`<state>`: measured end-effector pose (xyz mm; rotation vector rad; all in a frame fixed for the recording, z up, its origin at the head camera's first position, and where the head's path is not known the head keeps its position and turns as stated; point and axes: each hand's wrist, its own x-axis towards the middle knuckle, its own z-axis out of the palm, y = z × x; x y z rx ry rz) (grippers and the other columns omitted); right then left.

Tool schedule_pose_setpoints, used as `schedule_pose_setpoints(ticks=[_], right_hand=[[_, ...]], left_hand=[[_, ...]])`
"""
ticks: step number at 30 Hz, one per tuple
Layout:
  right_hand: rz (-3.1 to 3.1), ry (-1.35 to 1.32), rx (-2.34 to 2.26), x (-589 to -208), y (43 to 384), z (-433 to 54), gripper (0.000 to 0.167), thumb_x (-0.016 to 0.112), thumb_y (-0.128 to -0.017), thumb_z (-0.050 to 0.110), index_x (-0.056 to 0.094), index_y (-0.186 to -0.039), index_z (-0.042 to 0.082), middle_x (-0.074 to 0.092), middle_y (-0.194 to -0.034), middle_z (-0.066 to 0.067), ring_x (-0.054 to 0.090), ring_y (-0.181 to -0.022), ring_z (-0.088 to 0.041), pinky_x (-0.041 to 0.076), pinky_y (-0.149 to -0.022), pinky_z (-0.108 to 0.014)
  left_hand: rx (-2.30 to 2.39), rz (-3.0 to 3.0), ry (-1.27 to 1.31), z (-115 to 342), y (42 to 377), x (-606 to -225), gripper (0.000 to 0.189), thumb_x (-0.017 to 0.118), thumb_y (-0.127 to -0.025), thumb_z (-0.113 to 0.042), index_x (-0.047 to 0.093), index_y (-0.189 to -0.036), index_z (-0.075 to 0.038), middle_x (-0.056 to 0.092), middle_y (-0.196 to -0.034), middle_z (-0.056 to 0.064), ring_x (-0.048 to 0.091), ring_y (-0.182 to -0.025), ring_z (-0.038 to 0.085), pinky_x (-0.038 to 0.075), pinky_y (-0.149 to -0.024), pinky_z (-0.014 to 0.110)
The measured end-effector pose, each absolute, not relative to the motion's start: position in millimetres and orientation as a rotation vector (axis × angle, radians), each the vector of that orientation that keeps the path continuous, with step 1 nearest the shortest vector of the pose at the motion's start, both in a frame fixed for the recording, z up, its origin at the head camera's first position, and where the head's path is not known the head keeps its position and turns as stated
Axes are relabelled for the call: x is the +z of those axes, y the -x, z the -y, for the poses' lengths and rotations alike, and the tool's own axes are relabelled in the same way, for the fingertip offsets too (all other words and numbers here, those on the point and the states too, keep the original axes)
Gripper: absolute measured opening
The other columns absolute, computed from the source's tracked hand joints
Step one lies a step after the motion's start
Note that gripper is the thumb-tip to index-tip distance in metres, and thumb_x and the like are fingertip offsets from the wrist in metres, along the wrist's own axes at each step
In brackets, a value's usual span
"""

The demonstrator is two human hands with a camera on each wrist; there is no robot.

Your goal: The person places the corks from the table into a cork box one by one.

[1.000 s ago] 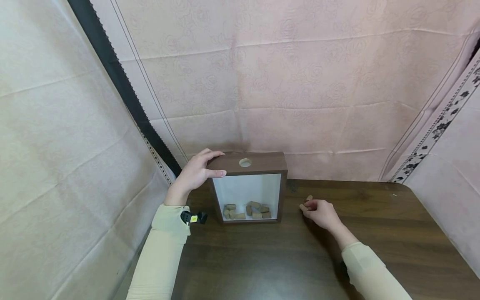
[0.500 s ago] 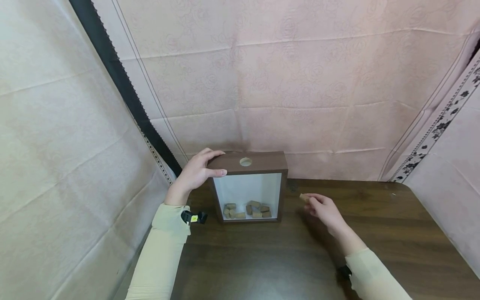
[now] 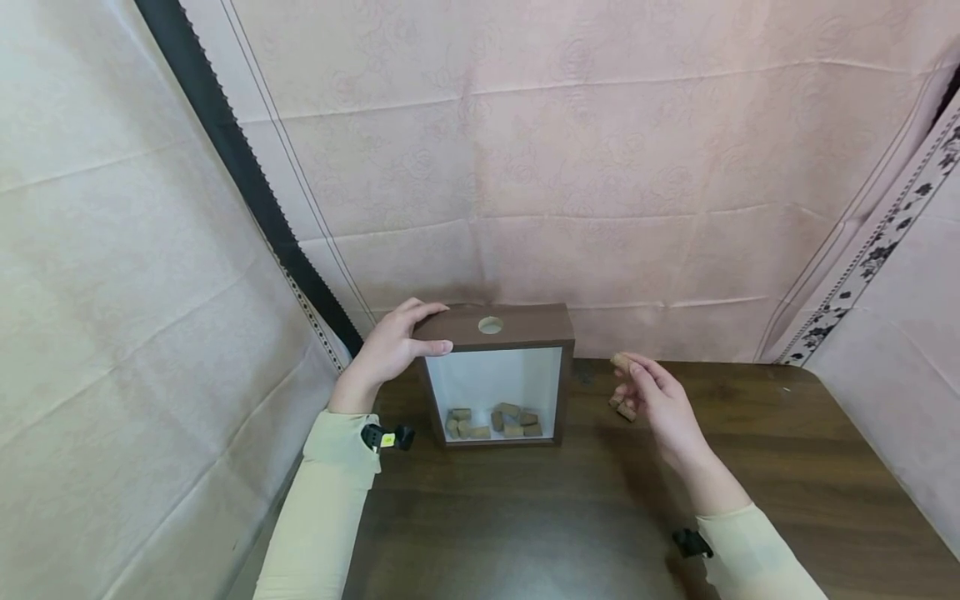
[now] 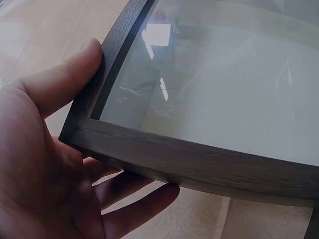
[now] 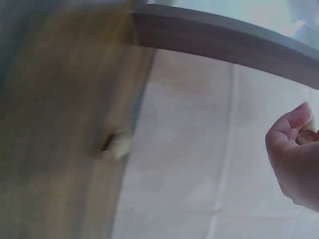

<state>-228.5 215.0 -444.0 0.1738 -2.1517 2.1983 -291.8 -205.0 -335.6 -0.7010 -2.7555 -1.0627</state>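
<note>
A brown shadow box frame (image 3: 498, 329) with a glass front stands upright on the table. Its top has a round hole (image 3: 491, 325), and several wine corks (image 3: 513, 431) lie inside along the bottom. My left hand (image 3: 390, 346) grips the upper left corner, thumb and fingers on different sides of the frame (image 4: 164, 149) in the left wrist view. To the right of the box, my right hand (image 3: 660, 408) is raised over the table and pinches a wine cork (image 3: 621, 361) between thumb and fingers. Just below those fingers lie loose corks (image 3: 626, 412).
The dark wooden table (image 3: 600, 517) extends toward me and to the right. A pale patterned cloth (image 3: 600, 167) hangs close behind the box. Another cloth (image 3: 150, 292) rises at the left. The right wrist view shows a blurred cork (image 5: 119, 144) near the table edge.
My right hand has lifted from the tabletop with a cork in its fingers, exposing corks beneath it. My left hand and the box stay in place.
</note>
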Motion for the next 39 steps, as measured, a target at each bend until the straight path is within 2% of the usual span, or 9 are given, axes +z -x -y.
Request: schedule_pose_setpoints(ticks=[3, 7, 10, 18, 23, 30, 34, 39], right_hand=[[2.060, -0.215, 2.209, -432, 224, -210, 0.046, 0.053, -0.114, 0.036, 0.053, -0.149, 0.007, 0.066, -0.122, 0.003, 0.066, -0.100, -0.015, 0.054, -0.080, -0.023], [1.924, -0.244, 2.218, -416, 219, -200, 0.030, 0.060, -0.112, 0.023, 0.057, -0.138, 0.008, 0.066, -0.111, 0.002, 0.066, -0.096, -0.012, 0.055, -0.081, -0.023], [1.867, -0.286, 2.203, -404, 216, -190, 0.025, 0.062, -0.110, 0.016, 0.059, -0.134, 0.008, 0.062, -0.106, 0.001, 0.066, -0.096, -0.012, 0.055, -0.081, -0.023], [1.835, -0.364, 2.106, -390, 215, -163, 0.026, 0.065, -0.108, 0.012, 0.068, -0.134, 0.012, 0.066, -0.113, -0.003, 0.066, -0.099, -0.016, 0.057, -0.083, -0.025], [1.811, -0.437, 2.078, -384, 220, -147, 0.029, 0.067, -0.106, 0.006, 0.066, -0.136, 0.007, 0.067, -0.116, -0.008, 0.066, -0.099, -0.018, 0.057, -0.082, -0.025], [1.889, -0.519, 2.017, -364, 230, -125, 0.035, 0.071, -0.104, 0.009, 0.063, -0.137, -0.004, 0.067, -0.119, -0.008, 0.067, -0.100, -0.023, 0.059, -0.084, -0.027], [1.923, -0.586, 1.934, -351, 240, -111, 0.032, 0.071, -0.105, 0.011, 0.068, -0.136, 0.002, 0.070, -0.119, -0.009, 0.068, -0.100, -0.027, 0.060, -0.085, -0.029], [2.040, -0.648, 1.754, -340, 257, -94, 0.031, 0.075, -0.103, 0.019, 0.071, -0.133, 0.011, 0.073, -0.116, -0.004, 0.070, -0.104, -0.021, 0.059, -0.091, -0.034]], left_hand=[[-1.075, 2.761, 0.687, 205, 291, -337, 0.063, 0.079, -0.097, -0.037, 0.060, -0.152, -0.012, 0.059, -0.139, 0.009, 0.053, -0.129, 0.032, 0.042, -0.111, 0.059], [-1.076, 2.761, 0.685, 205, 290, -337, 0.064, 0.078, -0.098, -0.038, 0.059, -0.153, -0.012, 0.058, -0.140, 0.010, 0.053, -0.130, 0.033, 0.042, -0.111, 0.060], [-1.079, 2.760, 0.681, 205, 290, -337, 0.063, 0.077, -0.098, -0.038, 0.059, -0.153, -0.013, 0.058, -0.139, 0.009, 0.052, -0.130, 0.032, 0.042, -0.111, 0.059], [-1.084, 2.748, 0.685, 204, 291, -337, 0.064, 0.078, -0.098, -0.038, 0.059, -0.153, -0.011, 0.059, -0.137, 0.010, 0.054, -0.123, 0.031, 0.044, -0.106, 0.056], [-1.095, 2.743, 0.688, 204, 291, -337, 0.063, 0.078, -0.098, -0.037, 0.059, -0.153, -0.011, 0.059, -0.138, 0.009, 0.054, -0.123, 0.031, 0.044, -0.106, 0.056], [-1.105, 2.744, 0.681, 204, 292, -338, 0.063, 0.078, -0.098, -0.038, 0.059, -0.153, -0.011, 0.059, -0.136, 0.008, 0.054, -0.119, 0.031, 0.045, -0.102, 0.054], [-1.120, 2.740, 0.672, 204, 292, -338, 0.062, 0.078, -0.098, -0.038, 0.060, -0.152, -0.012, 0.060, -0.136, 0.008, 0.055, -0.117, 0.030, 0.046, -0.100, 0.053], [-1.134, 2.734, 0.666, 204, 291, -340, 0.061, 0.078, -0.098, -0.037, 0.061, -0.151, -0.013, 0.060, -0.136, 0.009, 0.055, -0.117, 0.031, 0.045, -0.100, 0.053]])
